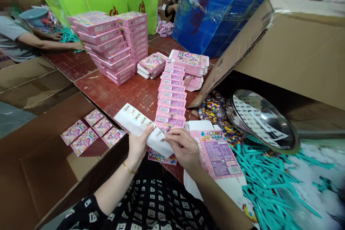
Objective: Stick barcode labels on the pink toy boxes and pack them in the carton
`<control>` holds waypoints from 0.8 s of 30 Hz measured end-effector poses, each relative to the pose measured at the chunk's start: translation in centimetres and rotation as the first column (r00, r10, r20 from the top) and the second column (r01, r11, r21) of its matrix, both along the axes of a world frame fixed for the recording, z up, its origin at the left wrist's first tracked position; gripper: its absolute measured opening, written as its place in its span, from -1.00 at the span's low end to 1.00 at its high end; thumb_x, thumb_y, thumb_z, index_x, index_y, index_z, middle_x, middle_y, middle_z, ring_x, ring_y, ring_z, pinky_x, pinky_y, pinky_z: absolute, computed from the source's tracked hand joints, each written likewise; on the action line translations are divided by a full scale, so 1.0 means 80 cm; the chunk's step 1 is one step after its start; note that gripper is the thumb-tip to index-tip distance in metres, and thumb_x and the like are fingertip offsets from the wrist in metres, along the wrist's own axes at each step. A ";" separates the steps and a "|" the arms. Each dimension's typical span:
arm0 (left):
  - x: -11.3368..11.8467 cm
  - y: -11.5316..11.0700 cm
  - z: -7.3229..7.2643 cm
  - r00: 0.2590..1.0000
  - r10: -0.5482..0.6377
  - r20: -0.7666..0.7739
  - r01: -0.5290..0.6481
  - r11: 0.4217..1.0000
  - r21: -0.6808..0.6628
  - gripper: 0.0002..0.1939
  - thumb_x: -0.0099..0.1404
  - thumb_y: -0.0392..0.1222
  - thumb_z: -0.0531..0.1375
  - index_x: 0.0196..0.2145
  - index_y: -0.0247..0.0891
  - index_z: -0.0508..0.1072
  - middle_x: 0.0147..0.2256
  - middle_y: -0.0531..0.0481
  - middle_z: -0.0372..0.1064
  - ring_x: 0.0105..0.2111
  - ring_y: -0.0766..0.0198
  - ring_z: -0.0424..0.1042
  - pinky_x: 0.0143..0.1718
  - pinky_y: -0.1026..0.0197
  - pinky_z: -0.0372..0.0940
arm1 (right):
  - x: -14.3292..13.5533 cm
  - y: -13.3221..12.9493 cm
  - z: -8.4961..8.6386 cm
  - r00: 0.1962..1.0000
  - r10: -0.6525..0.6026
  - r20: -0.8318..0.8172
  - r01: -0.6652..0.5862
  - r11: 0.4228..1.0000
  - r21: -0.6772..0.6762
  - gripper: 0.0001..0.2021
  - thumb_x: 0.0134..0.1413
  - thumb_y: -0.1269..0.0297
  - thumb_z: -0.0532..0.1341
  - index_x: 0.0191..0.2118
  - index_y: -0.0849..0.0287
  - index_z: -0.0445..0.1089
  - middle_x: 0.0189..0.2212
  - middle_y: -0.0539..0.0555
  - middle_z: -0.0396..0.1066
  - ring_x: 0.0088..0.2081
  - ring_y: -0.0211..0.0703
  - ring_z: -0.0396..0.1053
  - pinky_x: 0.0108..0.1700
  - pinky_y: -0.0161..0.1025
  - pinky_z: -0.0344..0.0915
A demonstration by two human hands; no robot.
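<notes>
A white sheet of oval stickers [134, 115] is held at a slant above the table's near edge. My left hand [138, 146] grips it from below, thumb on top beside the row of ovals. At the sheet's right end, the fingers of my right hand [185, 149] are pinched together on it; whether a sticker is lifted between them I cannot tell. Just beyond runs a row of overlapping pink boxes [171, 101], barcodes showing. Flattened pink cartons [215, 151] lie to the right of my right hand. Part of another pink box [159, 157] shows beneath the sheet.
Tall stacks of pink boxes [113, 48] stand at back left. An open cardboard box [24, 172] at left holds several packs. Right are a metal bowl [269, 115], teal plastic sticks [266, 176] and a large carton [304, 43]. A co-worker's arm [51, 43] reaches in at left.
</notes>
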State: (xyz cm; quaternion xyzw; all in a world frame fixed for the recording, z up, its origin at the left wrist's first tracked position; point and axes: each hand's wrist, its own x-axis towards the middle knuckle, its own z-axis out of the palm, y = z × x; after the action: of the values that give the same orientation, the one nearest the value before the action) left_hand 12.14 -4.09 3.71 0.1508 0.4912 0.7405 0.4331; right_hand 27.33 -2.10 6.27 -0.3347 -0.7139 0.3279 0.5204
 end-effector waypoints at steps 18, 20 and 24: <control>-0.017 0.002 -0.002 1.000 0.013 0.009 -0.013 0.999 -0.038 -0.52 -0.06 -0.16 0.51 -0.16 -0.32 0.57 -0.14 -0.11 0.56 -0.19 0.18 0.54 -0.06 0.19 0.38 | 0.012 0.189 -0.008 0.955 0.266 0.128 -0.217 0.926 -0.310 -0.45 -0.10 0.49 0.26 0.10 0.21 0.31 -0.46 -0.10 0.33 -0.49 -0.35 0.28 -0.43 -0.36 0.28; -0.019 0.003 -0.004 1.000 0.011 0.020 -0.010 0.999 -0.049 -0.54 -0.06 -0.17 0.51 -0.18 -0.32 0.57 -0.17 -0.09 0.57 -0.22 0.19 0.54 -0.09 0.21 0.39 | 0.013 0.208 -0.018 0.922 0.309 0.232 -0.227 0.919 -0.321 -0.47 -0.10 0.51 0.26 0.08 0.22 0.33 -0.44 -0.09 0.31 -0.48 -0.34 0.26 -0.41 -0.35 0.29; -0.023 0.005 -0.006 0.999 0.006 0.044 -0.004 0.999 -0.054 -0.55 -0.07 -0.19 0.51 -0.19 -0.31 0.57 -0.20 -0.06 0.58 -0.25 0.23 0.54 -0.13 0.25 0.40 | 0.016 0.223 -0.023 0.930 0.169 0.327 -0.124 0.981 -0.152 -0.52 -0.17 0.46 0.38 -0.02 0.20 0.42 -0.12 0.11 0.32 -0.09 -0.14 0.33 -0.07 -0.18 0.35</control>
State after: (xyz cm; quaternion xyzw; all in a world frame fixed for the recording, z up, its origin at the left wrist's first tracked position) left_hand 10.28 -3.71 3.23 0.1215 0.5019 0.7310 0.4460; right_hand 28.57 15.76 4.43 -0.3645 -0.7931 0.3486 0.3413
